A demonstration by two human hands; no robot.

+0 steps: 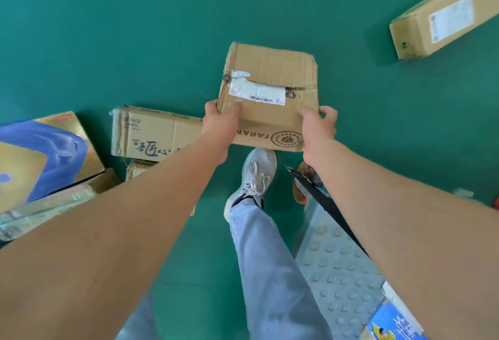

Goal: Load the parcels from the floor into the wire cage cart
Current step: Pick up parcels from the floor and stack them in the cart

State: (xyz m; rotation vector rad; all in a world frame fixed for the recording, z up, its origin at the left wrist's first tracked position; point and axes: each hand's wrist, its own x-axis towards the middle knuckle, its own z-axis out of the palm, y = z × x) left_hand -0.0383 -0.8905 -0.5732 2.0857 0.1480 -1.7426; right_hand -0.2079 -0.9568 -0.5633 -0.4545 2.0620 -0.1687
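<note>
A worn brown cardboard parcel (272, 75) with a torn white barcode label and a round black stamp is held in front of me above the green floor. My left hand (220, 121) grips its near left corner and my right hand (318, 126) grips its near right corner. Other parcels lie on the floor: a flat brown carton with black script (151, 134) to the left, a blue and gold box (40, 156) at the far left, and a long brown box with a white label (442, 15) at the upper right. The cart shows only as a studded grey deck (337, 266) at the lower right.
My foot in a white sneaker (256, 175) stands just below the held parcel. An orange-brown wheel (303, 183) and a black bar sit at the grey deck's corner. A blue printed box (391, 323) lies on that deck. Wrapped packages (46, 207) lie at the left edge.
</note>
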